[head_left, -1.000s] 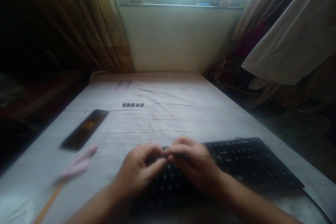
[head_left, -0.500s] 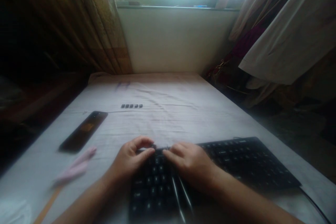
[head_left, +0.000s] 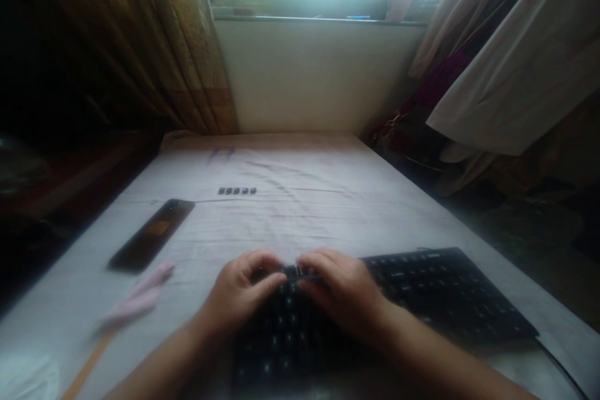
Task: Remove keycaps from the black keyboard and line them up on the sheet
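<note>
A black keyboard (head_left: 435, 290) lies at a slant on the white cloth, its left part beneath both hands. My left hand (head_left: 246, 284) is curled over its far left edge, thumb and forefinger near the top row of keys; what lies between them is too dark to make out. Beside it, my right hand (head_left: 342, 284) is closed, with thin shiny metal tips, apparently tweezers (head_left: 299, 270), showing at its fingertips by the top row. The palm hides the rest of that tool. Farther back, several small dark keycaps (head_left: 237, 190) stand in a row.
Left of the hands lies a dark phone (head_left: 152, 234). Nearer me is a pink cloth-like piece (head_left: 140, 300) on an orange stick (head_left: 91, 362). The keyboard's cable (head_left: 560, 362) runs off at right. A curtain (head_left: 187, 44) and hanging clothes (head_left: 510, 75) flank the bed-like surface.
Both hands have shifted slightly along the keyboard's top row, the left one rightward. The tool's long shiny legs, visible below my right hand before, no longer show there.
</note>
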Demonstrator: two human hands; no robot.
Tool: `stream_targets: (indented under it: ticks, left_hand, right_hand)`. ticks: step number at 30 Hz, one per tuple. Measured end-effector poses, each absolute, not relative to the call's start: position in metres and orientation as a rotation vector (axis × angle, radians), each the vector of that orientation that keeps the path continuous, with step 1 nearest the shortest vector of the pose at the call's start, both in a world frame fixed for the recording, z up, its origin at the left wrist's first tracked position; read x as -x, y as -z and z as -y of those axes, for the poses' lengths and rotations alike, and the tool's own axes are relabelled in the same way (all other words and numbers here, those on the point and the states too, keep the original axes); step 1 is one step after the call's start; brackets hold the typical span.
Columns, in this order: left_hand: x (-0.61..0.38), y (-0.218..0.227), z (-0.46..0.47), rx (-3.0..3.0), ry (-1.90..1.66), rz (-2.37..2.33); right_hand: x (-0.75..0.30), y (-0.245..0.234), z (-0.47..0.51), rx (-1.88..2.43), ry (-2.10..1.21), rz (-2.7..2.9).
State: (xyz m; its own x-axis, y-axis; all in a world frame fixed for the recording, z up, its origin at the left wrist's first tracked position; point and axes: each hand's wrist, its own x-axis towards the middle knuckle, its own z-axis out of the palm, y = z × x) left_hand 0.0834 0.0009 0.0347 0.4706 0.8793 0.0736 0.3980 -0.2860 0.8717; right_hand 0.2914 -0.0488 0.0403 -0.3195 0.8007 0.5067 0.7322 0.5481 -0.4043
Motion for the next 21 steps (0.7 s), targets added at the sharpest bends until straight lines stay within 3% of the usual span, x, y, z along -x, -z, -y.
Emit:
stream_targets:
  ticks: [21]
  left_hand:
    - [-0.086, -0.043, 0.006, -1.857, -0.719, -0.916]
  right_hand:
    - [-0.28, -0.052, 0.048, 1.19, -0.254, 2.06]
